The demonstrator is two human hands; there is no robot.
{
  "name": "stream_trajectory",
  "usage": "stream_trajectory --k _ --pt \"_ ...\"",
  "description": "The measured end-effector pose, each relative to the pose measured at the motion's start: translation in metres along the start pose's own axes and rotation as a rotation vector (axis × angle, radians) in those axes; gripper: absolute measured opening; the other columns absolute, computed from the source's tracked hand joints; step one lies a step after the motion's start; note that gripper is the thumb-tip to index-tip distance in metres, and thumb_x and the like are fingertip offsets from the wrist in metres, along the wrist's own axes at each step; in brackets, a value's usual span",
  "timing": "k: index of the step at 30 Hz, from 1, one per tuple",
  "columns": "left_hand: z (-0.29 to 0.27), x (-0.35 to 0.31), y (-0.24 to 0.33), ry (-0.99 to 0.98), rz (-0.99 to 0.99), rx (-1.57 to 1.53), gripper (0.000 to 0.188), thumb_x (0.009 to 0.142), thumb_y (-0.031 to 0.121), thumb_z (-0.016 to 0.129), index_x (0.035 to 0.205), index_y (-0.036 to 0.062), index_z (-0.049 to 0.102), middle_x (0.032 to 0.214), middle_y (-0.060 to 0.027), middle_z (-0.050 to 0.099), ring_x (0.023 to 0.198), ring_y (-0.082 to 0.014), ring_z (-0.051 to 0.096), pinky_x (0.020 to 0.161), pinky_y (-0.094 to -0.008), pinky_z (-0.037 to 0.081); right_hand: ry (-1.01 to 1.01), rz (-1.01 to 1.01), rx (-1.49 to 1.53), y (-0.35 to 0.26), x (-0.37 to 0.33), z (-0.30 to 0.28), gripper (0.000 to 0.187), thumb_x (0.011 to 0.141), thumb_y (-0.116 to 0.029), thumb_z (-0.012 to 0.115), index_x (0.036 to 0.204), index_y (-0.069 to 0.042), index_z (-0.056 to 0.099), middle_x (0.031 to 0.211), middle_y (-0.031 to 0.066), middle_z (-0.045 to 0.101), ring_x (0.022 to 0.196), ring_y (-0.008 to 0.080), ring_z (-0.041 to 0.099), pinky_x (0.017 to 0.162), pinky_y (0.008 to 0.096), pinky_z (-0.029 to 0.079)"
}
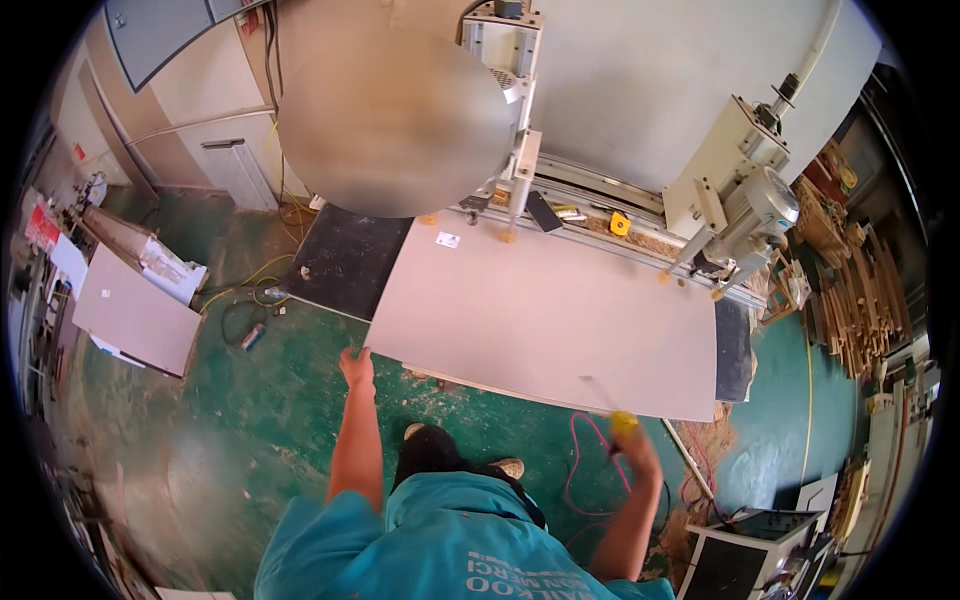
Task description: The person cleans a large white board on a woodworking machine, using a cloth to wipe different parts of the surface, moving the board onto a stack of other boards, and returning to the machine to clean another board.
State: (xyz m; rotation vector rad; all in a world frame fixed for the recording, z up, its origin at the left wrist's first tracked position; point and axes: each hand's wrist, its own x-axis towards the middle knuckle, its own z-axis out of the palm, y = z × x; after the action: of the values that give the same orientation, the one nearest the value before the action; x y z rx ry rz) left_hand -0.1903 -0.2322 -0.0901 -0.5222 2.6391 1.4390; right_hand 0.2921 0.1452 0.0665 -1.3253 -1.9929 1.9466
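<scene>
A large pale pinkish board lies flat on the machine's dark bed. At its near left corner, my left hand is closed on the edge. My right hand is near the board's front edge, right of the middle, and a little smeared by motion. In it is a yellow air blow gun with a thin grey nozzle over the board; its grip is mostly hidden by my fingers. A pink hose loops on the floor beside that hand. A small white label sits near the board's far left corner.
Machine heads stand along the far side. A yellow tape measure and a black phone rest on the rail. Another board leans at left, near cables on the green floor. Wood strips are stacked right. A blurred oval hides the far middle.
</scene>
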Motion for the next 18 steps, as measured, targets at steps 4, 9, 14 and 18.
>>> stream_trajectory --k 4,9,14,18 --pt "0.031 0.047 0.013 -0.307 -0.138 -0.080 0.057 0.088 0.039 0.065 0.129 0.0012 0.053 0.118 -0.0200 0.060 0.108 -0.0348 0.059 0.082 -0.0462 0.052 0.136 0.168 -0.431 -0.058 -0.034 0.025 0.029 0.092 -0.020 0.061 0.116 -0.004 0.058 0.077 0.0032 0.064 0.068 0.0144 0.063 0.061 0.0302 0.050" --pt "0.024 0.049 0.019 -0.616 -0.179 -0.200 0.039 0.090 0.034 0.065 0.111 0.0008 0.061 0.097 -0.0130 0.066 0.075 -0.0219 0.064 0.054 -0.0354 0.049 -0.045 0.127 -0.172 -0.072 -0.019 0.076 0.026 0.091 -0.018 0.061 0.113 -0.004 0.060 0.076 0.0014 0.062 0.067 0.0136 0.061 0.060 0.0293 0.050" --pt "-0.019 0.012 -0.029 -0.621 -0.157 -0.242 0.028 0.088 0.026 0.067 0.100 0.0013 0.064 0.083 -0.0066 0.064 0.065 -0.0154 0.057 0.051 -0.0325 0.044 -0.402 0.026 -0.041 -0.111 -0.032 0.208 0.034 0.093 -0.028 0.060 0.116 -0.004 0.061 0.084 0.0002 0.063 0.069 0.0141 0.060 0.063 0.0295 0.052" --pt "-0.060 0.035 -0.075 -0.552 -0.220 -0.322 0.022 0.088 0.023 0.065 0.101 0.0055 0.064 0.086 -0.0038 0.064 0.069 -0.0146 0.058 0.055 -0.0314 0.044 -0.405 -0.014 -0.266 -0.098 -0.060 0.214 0.035 0.093 -0.033 0.061 0.114 -0.004 0.060 0.088 0.0036 0.066 0.074 0.0164 0.062 0.069 0.0321 0.053"
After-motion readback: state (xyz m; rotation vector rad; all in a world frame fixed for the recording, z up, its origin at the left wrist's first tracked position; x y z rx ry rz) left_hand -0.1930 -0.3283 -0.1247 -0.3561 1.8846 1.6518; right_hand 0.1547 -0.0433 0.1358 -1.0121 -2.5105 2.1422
